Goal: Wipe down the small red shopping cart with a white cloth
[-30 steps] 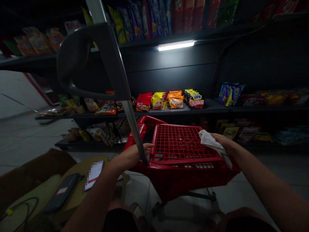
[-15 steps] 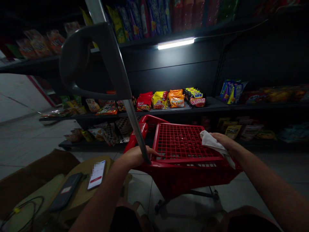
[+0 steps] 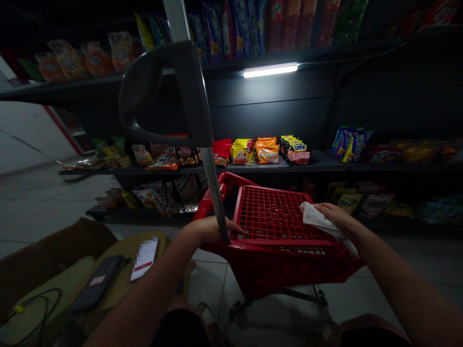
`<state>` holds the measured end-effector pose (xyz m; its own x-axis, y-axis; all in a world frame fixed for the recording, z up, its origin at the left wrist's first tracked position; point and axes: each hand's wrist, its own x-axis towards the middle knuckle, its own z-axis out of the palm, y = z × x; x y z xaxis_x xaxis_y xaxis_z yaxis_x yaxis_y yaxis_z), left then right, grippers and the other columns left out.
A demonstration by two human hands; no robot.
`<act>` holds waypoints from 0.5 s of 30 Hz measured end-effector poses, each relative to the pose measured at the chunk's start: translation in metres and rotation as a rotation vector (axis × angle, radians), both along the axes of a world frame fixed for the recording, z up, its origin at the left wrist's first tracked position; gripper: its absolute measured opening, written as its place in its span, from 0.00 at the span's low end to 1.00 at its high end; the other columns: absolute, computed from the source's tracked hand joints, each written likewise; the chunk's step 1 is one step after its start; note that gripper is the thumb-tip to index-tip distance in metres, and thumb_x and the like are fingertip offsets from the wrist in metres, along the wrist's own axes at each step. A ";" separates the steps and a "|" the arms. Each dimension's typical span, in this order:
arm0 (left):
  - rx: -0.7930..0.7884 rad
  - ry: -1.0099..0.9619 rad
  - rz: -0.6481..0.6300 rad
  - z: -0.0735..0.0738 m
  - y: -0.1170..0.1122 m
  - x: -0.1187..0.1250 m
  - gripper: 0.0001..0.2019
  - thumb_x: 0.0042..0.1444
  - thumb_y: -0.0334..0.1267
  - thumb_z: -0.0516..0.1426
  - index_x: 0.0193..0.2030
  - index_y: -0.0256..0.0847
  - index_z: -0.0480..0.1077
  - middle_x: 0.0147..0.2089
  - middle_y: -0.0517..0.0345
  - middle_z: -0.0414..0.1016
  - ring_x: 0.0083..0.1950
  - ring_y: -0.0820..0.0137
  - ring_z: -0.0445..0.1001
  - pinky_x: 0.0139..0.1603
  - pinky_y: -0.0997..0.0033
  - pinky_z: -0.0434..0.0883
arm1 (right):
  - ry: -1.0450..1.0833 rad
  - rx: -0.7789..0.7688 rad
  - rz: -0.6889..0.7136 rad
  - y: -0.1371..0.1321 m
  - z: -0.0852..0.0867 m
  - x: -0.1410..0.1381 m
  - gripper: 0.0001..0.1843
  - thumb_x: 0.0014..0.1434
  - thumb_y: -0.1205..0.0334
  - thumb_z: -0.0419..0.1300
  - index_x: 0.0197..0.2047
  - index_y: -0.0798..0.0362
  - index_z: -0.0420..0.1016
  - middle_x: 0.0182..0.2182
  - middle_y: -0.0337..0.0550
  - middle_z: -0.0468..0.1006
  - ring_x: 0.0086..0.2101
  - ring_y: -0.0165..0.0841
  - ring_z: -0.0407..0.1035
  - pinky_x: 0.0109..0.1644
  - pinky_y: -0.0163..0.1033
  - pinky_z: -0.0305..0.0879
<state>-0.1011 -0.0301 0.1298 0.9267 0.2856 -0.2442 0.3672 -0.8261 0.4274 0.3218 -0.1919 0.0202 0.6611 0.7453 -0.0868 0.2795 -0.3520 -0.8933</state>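
Currently: left hand (image 3: 208, 230) clenched round the metal pole (image 3: 217, 202) at the red shopping cart's (image 3: 289, 267) near rim. Right hand (image 3: 334, 214) grasps a white cloth (image 3: 316, 218), pressed on the cart's lattice top, right side. Dim aisle, pale tiled floor (image 3: 39, 202). Dark shelves (image 3: 321, 161) of snack packets (image 3: 266, 150) far, under a strip light (image 3: 270, 70). Lit phone (image 3: 143, 259) near left.

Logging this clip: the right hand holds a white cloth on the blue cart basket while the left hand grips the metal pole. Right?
Not quite: the head view shows the cart basket is red, not blue. The right hand does hold the white cloth on it, and the left hand grips the metal pole.
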 end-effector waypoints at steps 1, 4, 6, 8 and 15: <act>0.026 -0.057 0.038 0.001 -0.004 -0.003 0.24 0.49 0.29 0.59 0.54 0.46 0.75 0.52 0.52 0.78 0.49 0.63 0.75 0.50 0.67 0.71 | 0.030 0.008 -0.004 -0.001 0.000 -0.002 0.19 0.56 0.50 0.61 0.43 0.56 0.80 0.32 0.46 0.81 0.26 0.31 0.69 0.26 0.32 0.61; 0.186 -0.400 0.350 -0.001 -0.030 -0.024 0.18 0.55 0.29 0.53 0.50 0.43 0.74 0.50 0.52 0.77 0.49 0.64 0.75 0.51 0.65 0.71 | 0.124 0.054 -0.015 -0.002 0.000 -0.007 0.15 0.55 0.52 0.63 0.42 0.53 0.79 0.31 0.44 0.81 0.26 0.32 0.71 0.26 0.32 0.63; 0.302 -0.714 0.647 -0.009 -0.060 -0.039 0.14 0.62 0.33 0.47 0.48 0.42 0.71 0.46 0.53 0.76 0.46 0.65 0.75 0.48 0.64 0.72 | 0.174 0.077 -0.027 -0.002 -0.002 -0.011 0.13 0.56 0.54 0.63 0.41 0.53 0.79 0.29 0.44 0.81 0.25 0.32 0.70 0.25 0.33 0.64; 0.373 -0.952 0.701 -0.019 -0.093 -0.046 0.11 0.65 0.33 0.45 0.46 0.43 0.68 0.44 0.53 0.76 0.44 0.67 0.75 0.43 0.66 0.73 | 0.217 0.095 -0.040 -0.003 -0.002 -0.016 0.13 0.57 0.55 0.62 0.41 0.53 0.78 0.28 0.43 0.80 0.23 0.32 0.69 0.23 0.32 0.63; 0.691 -0.478 0.046 -0.038 -0.137 0.001 0.18 0.63 0.40 0.56 0.58 0.39 0.67 0.56 0.47 0.76 0.59 0.58 0.72 0.63 0.51 0.64 | 0.369 0.200 -0.004 -0.011 0.006 -0.035 0.14 0.57 0.57 0.62 0.44 0.53 0.78 0.31 0.44 0.82 0.24 0.32 0.71 0.24 0.32 0.66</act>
